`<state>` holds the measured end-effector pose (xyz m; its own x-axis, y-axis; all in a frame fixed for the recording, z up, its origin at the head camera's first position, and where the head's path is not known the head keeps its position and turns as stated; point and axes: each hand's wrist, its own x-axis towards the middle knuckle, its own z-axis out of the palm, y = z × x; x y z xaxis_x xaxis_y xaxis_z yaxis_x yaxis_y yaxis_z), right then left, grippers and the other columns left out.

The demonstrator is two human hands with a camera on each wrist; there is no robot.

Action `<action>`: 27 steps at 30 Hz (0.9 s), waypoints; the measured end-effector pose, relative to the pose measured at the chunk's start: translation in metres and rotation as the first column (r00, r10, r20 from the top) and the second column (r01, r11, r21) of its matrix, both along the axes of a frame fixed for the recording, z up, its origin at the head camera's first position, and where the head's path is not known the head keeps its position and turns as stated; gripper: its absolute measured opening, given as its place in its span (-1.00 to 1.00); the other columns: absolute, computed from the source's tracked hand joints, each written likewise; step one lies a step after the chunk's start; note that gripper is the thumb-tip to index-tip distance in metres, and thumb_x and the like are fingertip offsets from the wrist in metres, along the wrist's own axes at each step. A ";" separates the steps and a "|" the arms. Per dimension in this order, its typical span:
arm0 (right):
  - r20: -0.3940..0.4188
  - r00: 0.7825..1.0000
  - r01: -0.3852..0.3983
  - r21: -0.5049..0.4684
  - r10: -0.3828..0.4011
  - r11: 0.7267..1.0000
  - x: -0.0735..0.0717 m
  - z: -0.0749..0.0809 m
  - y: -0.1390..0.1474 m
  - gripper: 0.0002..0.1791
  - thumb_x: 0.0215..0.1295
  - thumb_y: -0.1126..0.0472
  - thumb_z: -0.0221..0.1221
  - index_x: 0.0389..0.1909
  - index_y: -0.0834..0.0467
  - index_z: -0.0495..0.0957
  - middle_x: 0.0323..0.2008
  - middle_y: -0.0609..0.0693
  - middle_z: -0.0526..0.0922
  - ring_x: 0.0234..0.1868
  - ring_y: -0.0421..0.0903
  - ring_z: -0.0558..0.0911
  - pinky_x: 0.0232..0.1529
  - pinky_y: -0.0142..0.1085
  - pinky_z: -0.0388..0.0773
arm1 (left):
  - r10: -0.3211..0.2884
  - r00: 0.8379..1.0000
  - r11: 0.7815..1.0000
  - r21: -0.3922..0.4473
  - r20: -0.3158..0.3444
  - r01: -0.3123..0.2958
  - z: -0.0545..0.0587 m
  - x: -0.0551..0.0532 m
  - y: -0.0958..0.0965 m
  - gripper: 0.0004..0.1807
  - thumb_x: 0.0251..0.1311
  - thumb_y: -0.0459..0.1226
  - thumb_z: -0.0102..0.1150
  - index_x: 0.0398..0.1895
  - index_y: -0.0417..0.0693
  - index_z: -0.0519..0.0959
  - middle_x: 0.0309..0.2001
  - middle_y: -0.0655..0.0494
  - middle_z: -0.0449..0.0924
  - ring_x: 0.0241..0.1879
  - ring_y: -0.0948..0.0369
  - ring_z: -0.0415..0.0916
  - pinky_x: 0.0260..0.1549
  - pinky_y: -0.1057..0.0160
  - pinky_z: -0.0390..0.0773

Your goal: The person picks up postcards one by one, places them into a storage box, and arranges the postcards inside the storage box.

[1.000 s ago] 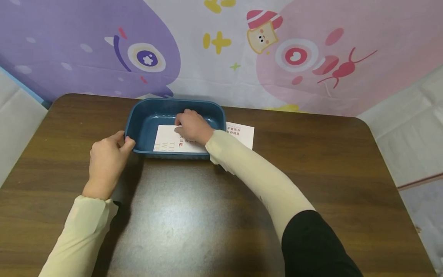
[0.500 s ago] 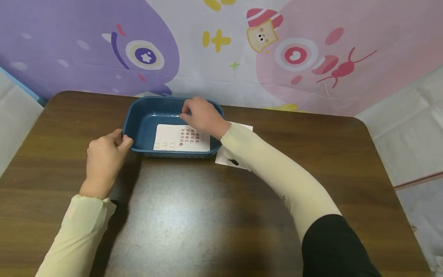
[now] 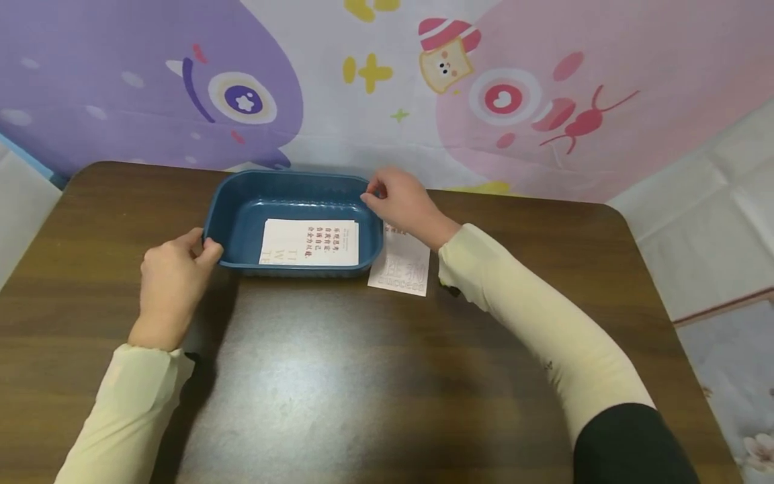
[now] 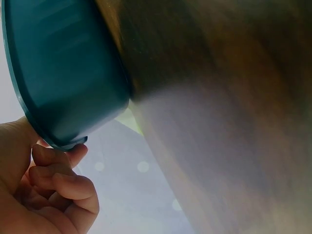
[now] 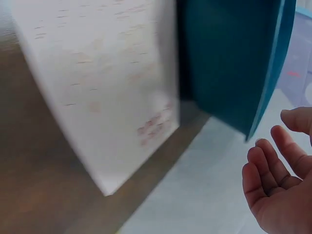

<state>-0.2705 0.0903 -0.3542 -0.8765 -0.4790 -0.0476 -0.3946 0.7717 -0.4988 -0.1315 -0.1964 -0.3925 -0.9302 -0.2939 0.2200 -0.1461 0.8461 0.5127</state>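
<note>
A blue rectangular plastic basin [image 3: 290, 270] stands near the table's back edge. My left hand [image 3: 175, 282] grips its left rim between thumb and fingers, and the left wrist view shows the basin's outer wall [image 4: 68, 63] beside the curled fingers. Inside the basin lies a white printed card [image 3: 311, 245], flat, seemingly with others beneath it. My right hand [image 3: 404, 205] is at the back right corner, and in the right wrist view its loosely bent fingers [image 5: 265, 170] hold nothing and stand apart from the rim. Another white printed card [image 3: 400, 265] lies on the table, against the basin's right side.
The brown wooden table [image 3: 338, 390] has rounded back corners. Behind it hangs a cartoon-printed cloth [image 3: 338, 121] with a purple and a pink figure. A pale cloth [image 3: 719, 235] hangs on the right side.
My right hand has come up out of the basin and moved right to its back right corner, uncovering the card inside and more of the card outside. My left hand keeps its grip.
</note>
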 end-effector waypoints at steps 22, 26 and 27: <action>0.207 0.918 0.304 0.181 -0.339 0.935 0.014 -0.045 0.086 -0.53 0.19 -0.06 0.17 -0.10 0.27 0.49 -0.11 0.13 0.58 -0.14 0.01 0.49 -0.03 -0.17 0.43 | -0.004 1.000 1.000 -0.013 -0.029 0.003 -0.003 0.000 -0.001 -0.73 0.12 -0.28 -0.06 -0.33 -0.26 0.61 -0.69 -0.06 0.43 -0.65 0.01 0.31 -0.65 0.20 0.16; 0.221 0.919 0.289 0.189 -0.327 0.939 0.016 -0.051 0.087 -0.48 0.13 -0.11 0.22 -0.15 0.27 0.49 -0.16 0.12 0.58 -0.23 -0.02 0.48 -0.12 -0.20 0.43 | -0.004 1.000 1.000 -0.010 -0.022 0.004 -0.003 -0.001 0.000 -0.73 0.12 -0.28 -0.06 -0.34 -0.25 0.61 -0.69 -0.06 0.43 -0.64 0.01 0.31 -0.65 0.20 0.16; 0.224 0.921 0.279 0.192 -0.319 0.941 0.017 -0.051 0.087 -0.47 0.11 -0.12 0.23 -0.15 0.27 0.49 -0.16 0.13 0.57 -0.23 -0.02 0.47 -0.13 -0.20 0.43 | -0.004 1.000 1.000 -0.008 -0.019 0.004 -0.003 -0.001 0.001 -0.74 0.13 -0.28 -0.06 -0.34 -0.25 0.61 -0.69 -0.06 0.43 -0.64 0.01 0.31 -0.65 0.20 0.16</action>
